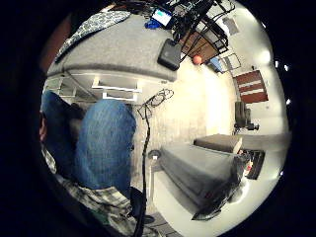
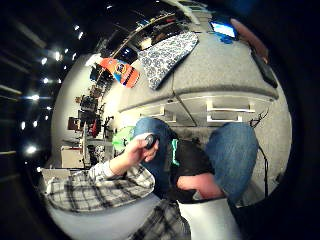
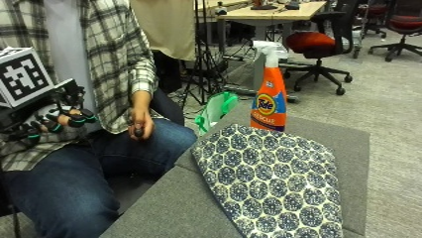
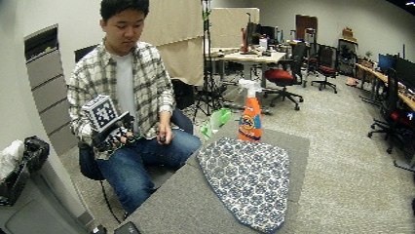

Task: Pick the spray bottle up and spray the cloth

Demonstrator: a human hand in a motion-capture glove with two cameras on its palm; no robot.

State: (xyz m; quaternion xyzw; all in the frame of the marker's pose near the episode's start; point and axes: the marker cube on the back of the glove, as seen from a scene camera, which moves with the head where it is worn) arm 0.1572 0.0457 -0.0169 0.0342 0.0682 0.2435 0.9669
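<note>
An orange spray bottle point(image 3: 269, 99) with a white trigger head stands upright at the far end of the grey table point(image 3: 165, 208). A blue-and-white patterned cloth point(image 3: 274, 183) lies flat on the table in front of it. My gloved right hand point(image 3: 49, 121) hangs at the seated person's side above the lap, well away from the table, with fingers loosely curled and holding nothing. The wide outside view shows the same bottle point(image 4: 250, 119), cloth point(image 4: 250, 178) and hand point(image 4: 117, 136). The thumb side palm view catches the bottle point(image 2: 120, 71) and cloth point(image 2: 165, 55) far off.
The bare left hand point(image 3: 138, 124) rests on the thigh and holds a small black object. A green bag point(image 3: 217, 111) hangs beside the table's far corner. A flat black device point(image 1: 169, 54) lies on the near end of the table. A red office chair point(image 3: 316, 42) stands behind.
</note>
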